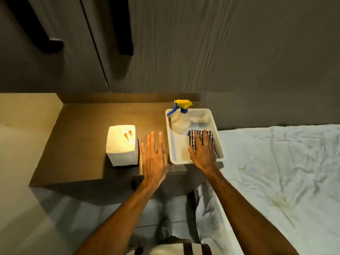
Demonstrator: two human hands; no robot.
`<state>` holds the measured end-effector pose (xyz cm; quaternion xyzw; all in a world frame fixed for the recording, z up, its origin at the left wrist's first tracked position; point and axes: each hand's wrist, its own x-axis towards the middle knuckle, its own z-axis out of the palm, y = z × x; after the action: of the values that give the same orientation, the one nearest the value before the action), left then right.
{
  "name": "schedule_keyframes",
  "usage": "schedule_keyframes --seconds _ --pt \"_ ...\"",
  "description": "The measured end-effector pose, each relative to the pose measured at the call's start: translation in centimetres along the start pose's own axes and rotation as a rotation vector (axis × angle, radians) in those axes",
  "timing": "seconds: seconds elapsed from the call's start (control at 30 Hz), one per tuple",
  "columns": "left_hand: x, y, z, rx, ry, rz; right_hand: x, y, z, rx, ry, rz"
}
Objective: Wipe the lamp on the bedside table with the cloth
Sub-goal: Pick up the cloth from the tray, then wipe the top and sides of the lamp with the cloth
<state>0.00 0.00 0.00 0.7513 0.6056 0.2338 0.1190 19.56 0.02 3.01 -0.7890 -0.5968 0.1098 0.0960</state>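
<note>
My right hand point(202, 150) lies flat on the checked cloth point(200, 138) in the white tray point(170, 142), fingers spread and not yet closed, I judge to gather it up; my left hand point(153, 156) hovers open and empty between tray and lamp point(122, 144), probably ready to steady it; the lit lamp stands on the bedside table point(77, 144); the tray also holds a spray bottle point(181, 118) at its far end.
</note>
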Motion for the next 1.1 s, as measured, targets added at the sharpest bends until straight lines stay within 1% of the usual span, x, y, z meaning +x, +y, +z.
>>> schedule_keyframes --seconds 0.03,0.1,0.17,0.2,0.43,0.57,0.63,0.7,0.73,0.8,0.9,0.97,1.0,1.07,1.1 --pt "0.5 -0.9 0.7 0.060 -0.098 -0.019 1.0 0.4 0.3 -0.031 -0.065 0.033" --pt "1.6 -2.4 2.3 0.156 -0.239 -0.084 2.9 1.1 0.7 -0.057 -0.216 0.103" --pt "2.3 -2.9 3.8 0.201 -0.346 -0.129 4.2 1.8 1.0 -0.059 -0.380 0.160" --pt "2.3 -2.7 4.3 0.205 -0.377 -0.128 4.3 1.8 1.3 -0.083 -0.413 0.161" --pt "2.2 -2.4 5.3 0.233 -0.366 -0.117 4.4 1.5 2.2 -0.174 -0.369 0.142" --pt "2.2 -2.6 5.3 0.222 -0.374 -0.120 4.4 2.3 1.4 -0.207 -0.295 0.131" --pt "2.4 -2.7 5.0 0.222 -0.400 -0.123 4.1 2.5 0.2 -0.136 -0.259 0.151" --pt "2.5 -2.6 4.3 0.161 -0.417 -0.140 3.9 2.4 -1.2 0.002 -0.154 0.185" --pt "2.2 -2.6 3.7 0.106 -0.398 -0.147 3.8 2.1 -1.9 0.052 -0.088 0.193" --pt "1.0 -2.4 2.1 -0.019 -0.292 -0.102 2.9 1.5 -3.3 0.186 0.057 0.221" --pt "-1.7 -2.3 -1.3 -0.183 -0.085 0.096 -0.6 -1.5 -4.7 0.411 0.199 0.172" --pt "-2.4 -3.2 -4.2 -0.172 0.077 0.210 -2.8 -4.7 -4.8 0.480 0.219 0.085" --pt "-2.1 -4.1 -5.8 -0.148 0.155 0.227 -3.6 -6.6 -4.6 0.509 0.202 0.039" --pt "-0.8 -6.3 -9.0 -0.109 0.258 0.154 -4.3 -10.9 -3.9 0.543 0.140 -0.035" --pt "0.2 -7.7 -10.4 -0.086 0.262 0.081 -4.3 -13.2 -3.4 0.532 0.116 -0.069"
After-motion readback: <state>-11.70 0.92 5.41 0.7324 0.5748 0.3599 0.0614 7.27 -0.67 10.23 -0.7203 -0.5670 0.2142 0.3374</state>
